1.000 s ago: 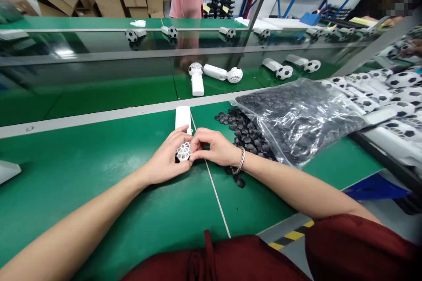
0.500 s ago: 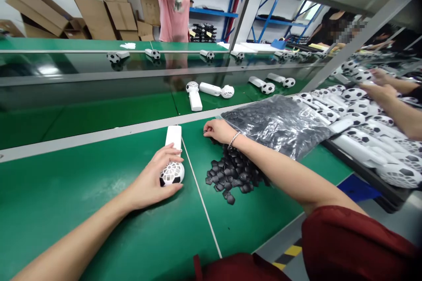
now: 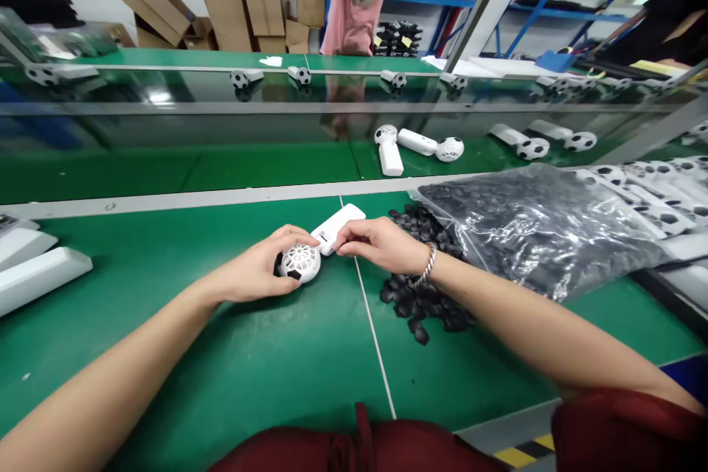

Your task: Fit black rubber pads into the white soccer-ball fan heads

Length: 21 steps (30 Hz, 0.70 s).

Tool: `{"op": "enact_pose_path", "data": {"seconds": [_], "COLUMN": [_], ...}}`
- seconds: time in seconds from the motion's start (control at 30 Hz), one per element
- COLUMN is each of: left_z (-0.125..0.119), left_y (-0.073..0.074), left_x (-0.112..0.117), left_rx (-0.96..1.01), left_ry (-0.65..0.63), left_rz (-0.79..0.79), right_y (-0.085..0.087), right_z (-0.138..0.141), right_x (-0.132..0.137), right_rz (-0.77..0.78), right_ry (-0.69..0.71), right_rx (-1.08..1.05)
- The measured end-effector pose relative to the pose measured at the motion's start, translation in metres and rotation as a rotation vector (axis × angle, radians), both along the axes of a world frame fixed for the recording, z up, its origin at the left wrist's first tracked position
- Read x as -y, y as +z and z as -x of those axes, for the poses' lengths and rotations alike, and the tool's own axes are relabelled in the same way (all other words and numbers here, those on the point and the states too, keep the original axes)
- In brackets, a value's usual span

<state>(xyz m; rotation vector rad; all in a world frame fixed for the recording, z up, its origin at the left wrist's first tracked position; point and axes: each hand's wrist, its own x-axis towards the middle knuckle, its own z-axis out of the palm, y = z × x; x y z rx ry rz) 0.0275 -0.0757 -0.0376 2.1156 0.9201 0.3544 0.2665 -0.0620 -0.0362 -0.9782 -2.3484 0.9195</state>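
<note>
A white handheld fan [image 3: 302, 263] with a soccer-ball-patterned head lies on the green bench, its handle angled up to the right. My left hand [image 3: 259, 265] is closed around the head, thumb in front and fingers behind. Close beside the handle, my right hand [image 3: 376, 243] is pinched with the fingertips together. Whatever is between those fingertips is too small or hidden to make out. Loose black pentagon-shaped pieces [image 3: 425, 310] lie in a heap under and beyond my right wrist.
A clear plastic bag [image 3: 531, 214] full of black pieces lies right of the heap. More fans [image 3: 664, 214] fill the far right. White handles [image 3: 41, 273] rest at the left edge. Other fans [image 3: 390, 151] sit on the lower green belt ahead. A person in pink [image 3: 359, 0] stands opposite.
My right hand has moved left from the black heap to the fan's handle. The fan has turned so its handle points up-right. The view has swung right.
</note>
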Motion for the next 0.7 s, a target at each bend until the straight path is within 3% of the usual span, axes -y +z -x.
{"op": "enact_pose_path", "data": {"seconds": [0.2, 0.27, 0.43, 0.7], "left_z": [-0.004, -0.005, -0.009, -0.021], "left_y": [-0.003, -0.002, -0.002, -0.012], "left_x": [0.006, 0.007, 0.01, 0.015], "left_rx": [0.02, 0.026, 0.033, 0.096], "left_ry": [0.039, 0.053, 0.106, 0.297], "left_rz": [-0.037, -0.04, -0.044, -0.104], "right_y": [-0.002, -0.002, -0.008, -0.023], "right_z": [0.013, 0.014, 0.018, 0.028], "right_x": [0.01, 0.014, 0.02, 0.013], "right_rz": [-0.123, -0.072, 0.232, 0.294], "right_ry": [-0.004, -0.009, -0.055, -0.06], "right_rx": [-0.024, -0.03, -0.147, -0.271]}}
